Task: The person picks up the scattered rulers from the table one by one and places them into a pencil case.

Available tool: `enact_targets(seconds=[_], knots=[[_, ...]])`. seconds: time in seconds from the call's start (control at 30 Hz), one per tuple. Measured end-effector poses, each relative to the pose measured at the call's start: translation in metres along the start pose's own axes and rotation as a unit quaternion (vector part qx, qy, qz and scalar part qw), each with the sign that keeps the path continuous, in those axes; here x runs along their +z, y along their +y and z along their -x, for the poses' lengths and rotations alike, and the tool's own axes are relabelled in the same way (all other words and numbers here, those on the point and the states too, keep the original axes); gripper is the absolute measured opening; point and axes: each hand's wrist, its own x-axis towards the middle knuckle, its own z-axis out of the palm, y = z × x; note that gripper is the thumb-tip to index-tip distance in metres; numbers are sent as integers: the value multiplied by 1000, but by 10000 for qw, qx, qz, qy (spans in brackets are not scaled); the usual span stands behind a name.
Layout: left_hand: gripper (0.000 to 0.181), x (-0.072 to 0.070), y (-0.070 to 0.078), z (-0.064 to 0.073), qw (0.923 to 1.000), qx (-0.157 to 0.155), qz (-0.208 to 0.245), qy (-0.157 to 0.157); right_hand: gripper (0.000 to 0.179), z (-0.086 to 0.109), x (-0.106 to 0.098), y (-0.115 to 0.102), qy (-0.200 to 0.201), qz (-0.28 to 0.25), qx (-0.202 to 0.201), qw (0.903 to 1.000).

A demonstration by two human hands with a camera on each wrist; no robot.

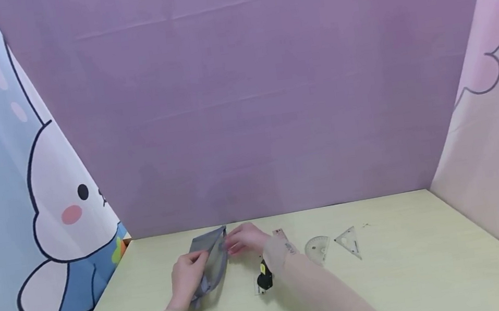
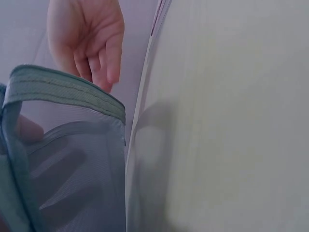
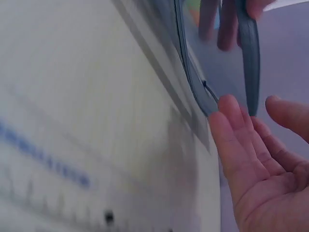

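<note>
A grey-blue mesh pouch (image 1: 216, 265) with a stitched fabric border stands tilted at the table's left-middle. My left hand (image 1: 187, 276) pinches its edge; through the mesh in the left wrist view, the fingers show as dark shapes behind the panel (image 2: 77, 179). At the pouch's far end is my right hand (image 1: 247, 237). In the right wrist view this hand (image 3: 270, 179) has its palm turned up, its fingers extended and its fingertips at the pouch's border (image 3: 205, 104). Between the two border strips the pouch's mouth gapes. Whether anything lies inside cannot be made out.
Right of my right hand lie a clear protractor (image 1: 317, 248) and a clear set square (image 1: 350, 242). A clear ruler end (image 1: 259, 286) pokes out under the right wrist camera (image 1: 264, 277), and a pinkish strip (image 1: 280, 234) lies behind the sleeve. A purple cloth (image 1: 260, 96) hangs behind the table.
</note>
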Motion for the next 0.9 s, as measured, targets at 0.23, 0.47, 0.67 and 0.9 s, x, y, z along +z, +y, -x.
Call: enact_targets(seconds=[0.23, 0.47, 0.67, 0.9], knots=[[29, 0, -3, -1, 10000, 0, 6, -23, 35, 12, -38, -5, 194, 851, -120, 9961], [32, -1, -7, -3, 9999, -99, 8, -93, 26, 25, -62, 0, 367, 1754, -295, 9834], [32, -2, -6, -3, 9997, -200, 68, -153, 30, 27, -68, 10, 573, 2423, -538, 9670], [32, -1, -4, -2, 9996, -195, 90, -167, 52, 35, -66, 15, 568, 2883, -551, 9543]])
